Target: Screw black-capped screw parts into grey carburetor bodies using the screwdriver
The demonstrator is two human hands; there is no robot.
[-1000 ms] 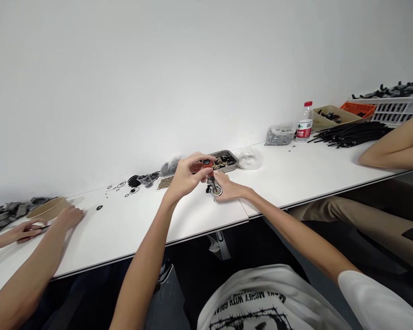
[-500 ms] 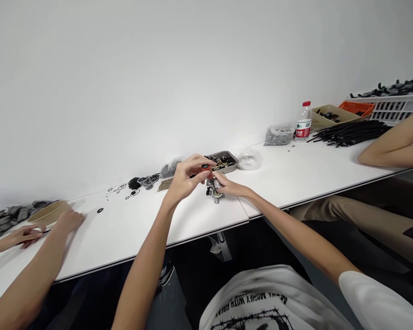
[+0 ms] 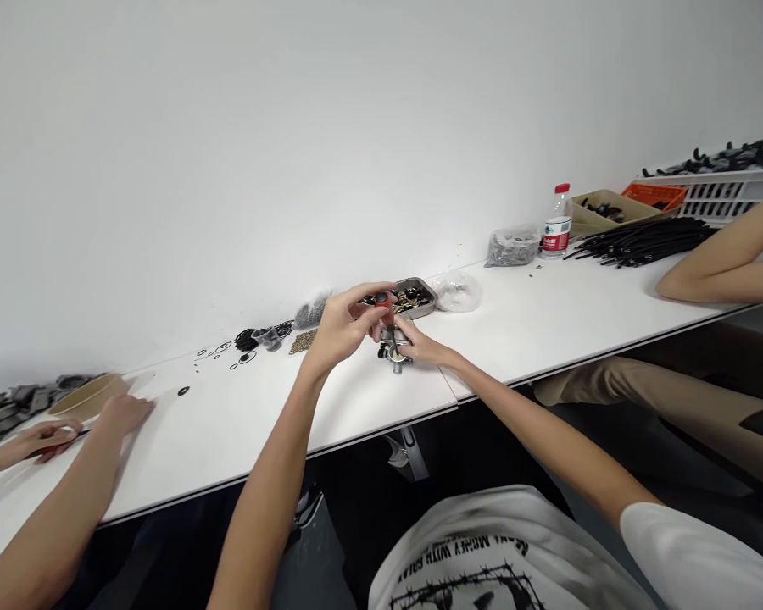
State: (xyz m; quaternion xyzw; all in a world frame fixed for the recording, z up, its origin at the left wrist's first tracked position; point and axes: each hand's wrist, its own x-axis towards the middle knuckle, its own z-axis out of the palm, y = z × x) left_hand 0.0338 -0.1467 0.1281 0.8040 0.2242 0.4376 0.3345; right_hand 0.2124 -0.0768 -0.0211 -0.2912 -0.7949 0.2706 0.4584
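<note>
My left hand has its thumb and fingers around the red and black handle of a screwdriver. The shaft points down into a small silver metal fitting with a round opening and a dark knob at its side. My right hand grips that fitting from the right and keeps it on the white table; some of its fingers are hidden behind the part. Behind my hands stands a metal tray of small brass-coloured and dark pieces.
Left of my hands lie brass bits, a clear cup and black rings. A plastic bag, a bottle and black tubes are to the right. Co-workers' arms rest on both sides.
The screwdriver handle has turned slightly and its top tilts more toward me, while my left fingers have shifted around it. My right hand still holds the metal fitting in place.
</note>
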